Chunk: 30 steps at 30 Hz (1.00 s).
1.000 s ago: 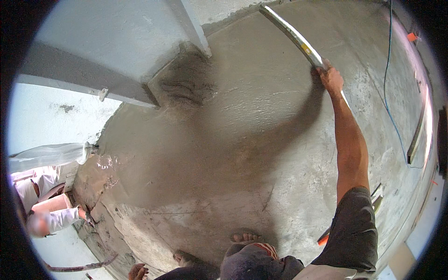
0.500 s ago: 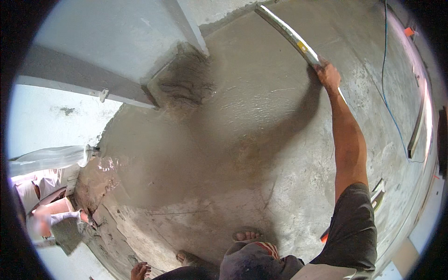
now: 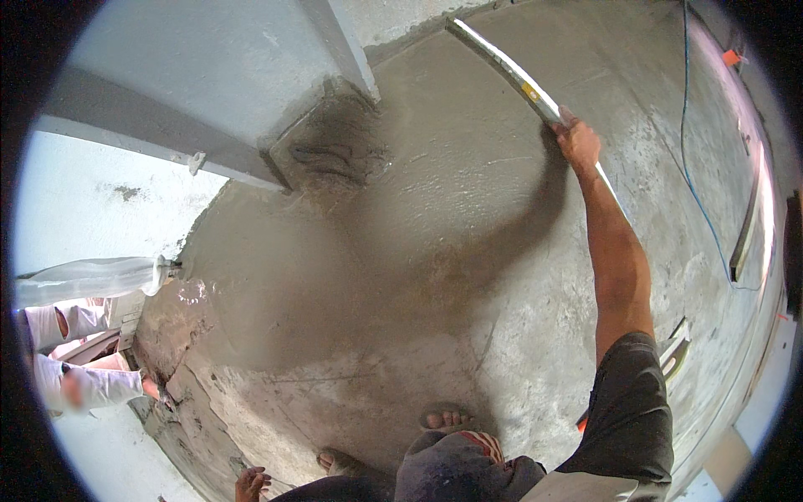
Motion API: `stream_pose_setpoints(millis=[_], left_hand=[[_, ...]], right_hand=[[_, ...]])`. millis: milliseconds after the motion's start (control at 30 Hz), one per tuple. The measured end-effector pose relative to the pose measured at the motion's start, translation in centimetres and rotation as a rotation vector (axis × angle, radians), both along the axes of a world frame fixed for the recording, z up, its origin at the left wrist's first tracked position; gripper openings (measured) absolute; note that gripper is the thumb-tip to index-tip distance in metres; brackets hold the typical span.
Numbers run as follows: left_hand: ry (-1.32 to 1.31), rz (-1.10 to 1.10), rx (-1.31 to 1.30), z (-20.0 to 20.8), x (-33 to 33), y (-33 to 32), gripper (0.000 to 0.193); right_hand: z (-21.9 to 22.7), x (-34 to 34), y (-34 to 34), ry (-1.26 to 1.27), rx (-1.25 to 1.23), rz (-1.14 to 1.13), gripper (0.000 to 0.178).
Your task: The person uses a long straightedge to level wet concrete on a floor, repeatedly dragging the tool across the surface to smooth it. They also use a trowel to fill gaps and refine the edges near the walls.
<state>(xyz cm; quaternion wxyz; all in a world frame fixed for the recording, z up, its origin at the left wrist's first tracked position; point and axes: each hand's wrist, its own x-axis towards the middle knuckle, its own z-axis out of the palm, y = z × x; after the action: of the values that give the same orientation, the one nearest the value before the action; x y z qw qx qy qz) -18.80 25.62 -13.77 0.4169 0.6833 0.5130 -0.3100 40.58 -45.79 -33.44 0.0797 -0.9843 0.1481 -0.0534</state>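
My right hand (image 3: 579,142) is closed round a long metal straightedge (image 3: 499,61) with a yellow mark on it. Its far end reaches close to the back wall, and the near part passes behind my forearm. Under it spreads wet grey cement (image 3: 468,159), smooth in places and rippled in the middle. At the lower left edge my left hand (image 3: 253,484) has its fingers curled, partly cut off by the picture. What they hold, if anything, I cannot make out. Rougher, darker mortar (image 3: 330,155) lies by the wall corner.
A grey-white wall and door frame (image 3: 159,138) jut in from the left. Another person's leg (image 3: 100,385) shows at lower left, below a wrapped pale bundle (image 3: 92,283). To the right are a blue cable (image 3: 691,171), a bar (image 3: 744,238) and a hand tool (image 3: 674,347).
My right hand and the straightedge have shifted slightly left. At the left, the other person has moved, and the grey flat tool beside them has gone from view.
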Motion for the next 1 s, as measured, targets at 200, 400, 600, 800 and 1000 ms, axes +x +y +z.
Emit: stream_pose_setpoints(millis=[200,400,600,800,1000], left_hand=[[-0.027,-0.052,0.013,-0.1,-0.3,0.1,0.042],[-0.062,-0.025,0.002,-0.5,-1.3,0.9,0.045],[-0.038,-0.074,0.033,0.2,0.6,-1.0,0.042],[-0.035,-0.057,0.040,0.1,0.0,-0.6,0.040],[-0.038,-0.080,0.043,0.4,0.6,-1.0,0.041]], right_hand=[[0.7,-0.9,1.6,0.061,0.008,-0.002,0.046],[1.2,-1.9,3.4,0.074,0.022,0.032,0.045],[-0.1,-2.6,3.6,0.005,-0.077,0.116,0.045],[1.0,-3.6,5.0,0.083,-0.025,0.108,0.046],[0.8,-4.4,5.9,-0.007,-0.042,0.136,0.039]])
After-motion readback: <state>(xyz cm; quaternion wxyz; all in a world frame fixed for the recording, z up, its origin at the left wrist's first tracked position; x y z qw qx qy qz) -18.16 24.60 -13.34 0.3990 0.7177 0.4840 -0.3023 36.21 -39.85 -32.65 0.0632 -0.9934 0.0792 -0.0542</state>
